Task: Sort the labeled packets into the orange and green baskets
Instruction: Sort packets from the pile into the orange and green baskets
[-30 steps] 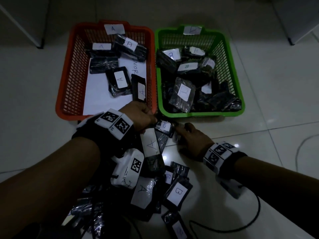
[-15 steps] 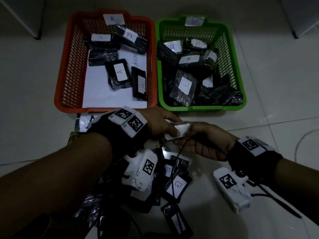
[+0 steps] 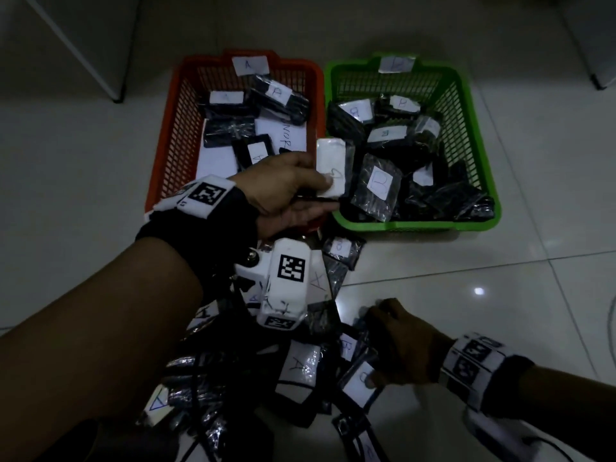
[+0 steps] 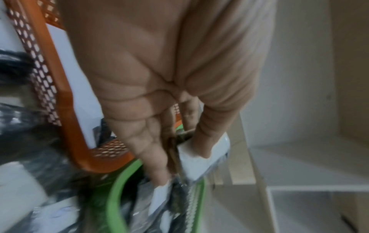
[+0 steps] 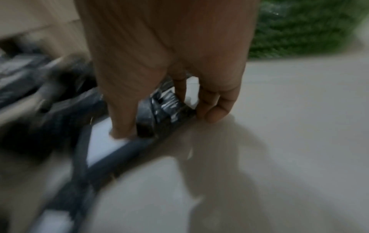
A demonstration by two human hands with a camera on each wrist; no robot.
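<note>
My left hand (image 3: 325, 191) pinches a black packet (image 3: 330, 165) by its white label, held above the seam between the orange basket (image 3: 166, 155) and the green basket (image 3: 473, 135). In the left wrist view the thumb and fingers (image 4: 159, 165) clamp the same packet (image 4: 201, 159) over the green rim (image 4: 115, 189). Low on the right, my right hand (image 3: 371, 346) grips a labelled packet (image 3: 360, 385) at the edge of the floor pile (image 3: 300, 368). Its thumb (image 5: 121, 132) presses the white label, and its fingers curl round the packet's far edge (image 5: 169, 108).
The orange basket is tagged A and holds several A packets. The green basket is tagged B and holds several B packets. Loose packets lie between my arms on the white tiled floor (image 3: 500, 288). A cable (image 3: 613, 315) runs along the right edge, and furniture legs (image 3: 116, 98) stand behind the baskets.
My left hand has lifted the packet away from the pile, forward toward the baskets. My right hand let go of it and dropped back to the near pile, taking hold of another packet.
</note>
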